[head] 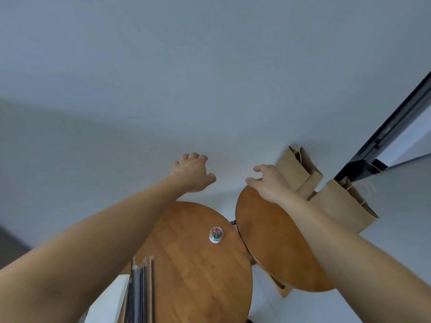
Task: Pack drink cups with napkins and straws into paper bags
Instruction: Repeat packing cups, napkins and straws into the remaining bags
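Observation:
Two brown paper bags stand on the floor at the right: a far bag [299, 170] against the wall and a near bag [345, 203] by a dark door frame. My right hand [268, 181] hovers over the far edge of the right round wooden table [268, 241], fingers loosely curled, holding nothing, just left of the far bag. My left hand [193, 172] is stretched out above the floor beyond the left round table [193, 264], fingers loosely curled and empty. A bundle of dark straws [141, 292] stands upright at the near left. No cups or napkins show.
A small clear tub of coloured paper clips [216, 234] sits on the left table near its right edge. A white object [109, 299] lies beside the straws. A black door frame [384, 136] rises at the right. Pale floor and wall fill the rest.

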{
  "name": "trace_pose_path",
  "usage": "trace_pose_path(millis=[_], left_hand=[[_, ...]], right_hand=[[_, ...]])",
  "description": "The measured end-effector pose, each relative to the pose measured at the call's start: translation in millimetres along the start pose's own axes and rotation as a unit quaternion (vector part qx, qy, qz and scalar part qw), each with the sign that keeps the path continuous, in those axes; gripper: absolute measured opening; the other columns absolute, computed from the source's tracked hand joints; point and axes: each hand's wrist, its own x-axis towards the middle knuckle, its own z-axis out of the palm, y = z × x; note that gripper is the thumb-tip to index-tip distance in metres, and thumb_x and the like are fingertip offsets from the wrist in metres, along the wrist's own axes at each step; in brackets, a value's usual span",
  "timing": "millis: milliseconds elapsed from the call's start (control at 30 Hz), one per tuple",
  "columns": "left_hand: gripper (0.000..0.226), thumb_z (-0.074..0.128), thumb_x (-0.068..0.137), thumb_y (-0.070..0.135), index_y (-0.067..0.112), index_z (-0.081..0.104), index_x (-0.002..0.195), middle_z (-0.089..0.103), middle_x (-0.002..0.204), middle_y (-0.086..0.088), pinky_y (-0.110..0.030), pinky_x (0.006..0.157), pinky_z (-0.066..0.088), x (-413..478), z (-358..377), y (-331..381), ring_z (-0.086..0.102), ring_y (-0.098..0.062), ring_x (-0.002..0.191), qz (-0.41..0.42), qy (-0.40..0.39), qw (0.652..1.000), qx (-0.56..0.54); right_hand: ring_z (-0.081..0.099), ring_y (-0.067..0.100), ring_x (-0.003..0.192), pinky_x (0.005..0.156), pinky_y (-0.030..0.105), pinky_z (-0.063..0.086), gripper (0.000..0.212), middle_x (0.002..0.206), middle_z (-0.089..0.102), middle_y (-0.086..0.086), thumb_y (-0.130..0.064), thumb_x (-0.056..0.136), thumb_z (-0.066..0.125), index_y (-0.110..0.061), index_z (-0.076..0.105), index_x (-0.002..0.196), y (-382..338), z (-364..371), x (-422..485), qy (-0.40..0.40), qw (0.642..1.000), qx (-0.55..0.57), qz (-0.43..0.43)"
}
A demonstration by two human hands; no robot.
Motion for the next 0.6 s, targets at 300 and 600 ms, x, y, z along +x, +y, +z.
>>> trace_pose_path(millis=[300, 600], left_hand=[[0.066, 0.05, 0.094, 0.047, 0.02, 0.032, 0.151, 0.032, 0.157, -0.007, -0.048, 0.113, 0.028, 90, 55, 97, 0.026, -0.03, 0.144, -0.019, -0.052, 0.998, -0.008], [0.063, 0.05, 0.096, 0.044, 0.02, 0.032, 0.151, 0.032, 0.157, -0.004, -0.046, 0.115, 0.027, 177, 117, 191, 0.024, -0.026, 0.145, -0.033, -0.089, 0.995, -0.015]], right_hand=[[0.053, 0.031, 0.112, 0.088, 0.044, 0.05, 0.053, 0.124, 0.054, 0.008, -0.046, 0.09, 0.055, -0.009, 0.052, 0.128, 161, -28, 91, 0.047, 0.993, -0.019, 0.102], [0.038, 0.036, 0.13, 0.099, 0.045, 0.04, 0.066, 0.141, 0.042, 0.017, -0.036, 0.089, 0.06, -0.003, 0.038, 0.141, 296, -39, 173, 0.037, 0.98, -0.054, 0.187]])
